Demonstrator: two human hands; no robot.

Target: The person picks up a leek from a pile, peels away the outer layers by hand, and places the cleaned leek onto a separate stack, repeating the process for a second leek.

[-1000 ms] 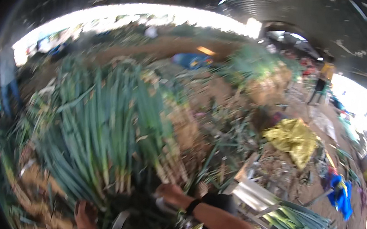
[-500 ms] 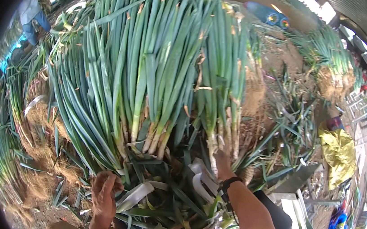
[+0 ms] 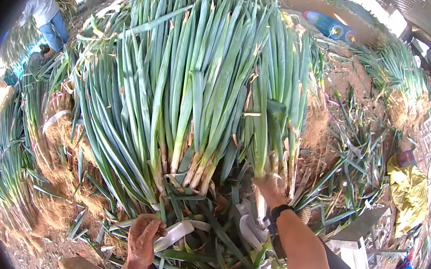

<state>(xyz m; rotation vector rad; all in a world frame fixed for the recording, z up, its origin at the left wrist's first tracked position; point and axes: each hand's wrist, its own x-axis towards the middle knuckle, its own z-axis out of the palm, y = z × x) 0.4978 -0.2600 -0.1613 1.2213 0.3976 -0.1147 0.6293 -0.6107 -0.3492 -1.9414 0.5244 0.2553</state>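
A large pile of long green onions [image 3: 199, 90], green leaves pointing away and pale stem ends toward me, fills the middle of the view. At the pile's near right, my right hand [image 3: 271, 192] is closed round the pale lower end of a green onion [image 3: 261, 155], its wrist in a dark band. My left hand [image 3: 140, 240] hangs nearer to me on the left. Its fingers are loosely curled, and nothing shows in them. Beside it lies a pale peeled strip [image 3: 176, 235] among loose dark green leaves [image 3: 196, 257].
Rooty bundles of green onions [image 3: 15, 165] lie on the left, and another bundle [image 3: 408, 98] lies at the far right. Loose leaves cover the ground. At right are a yellow sack [image 3: 408, 196] and a metal frame [image 3: 360, 262]. A person [image 3: 46, 14] bends at the far left.
The view has shifted, so the pile sits farther right. My right hand has moved onto the green onion's stem end. My left hand stays beside the pale strip, loosely curled.
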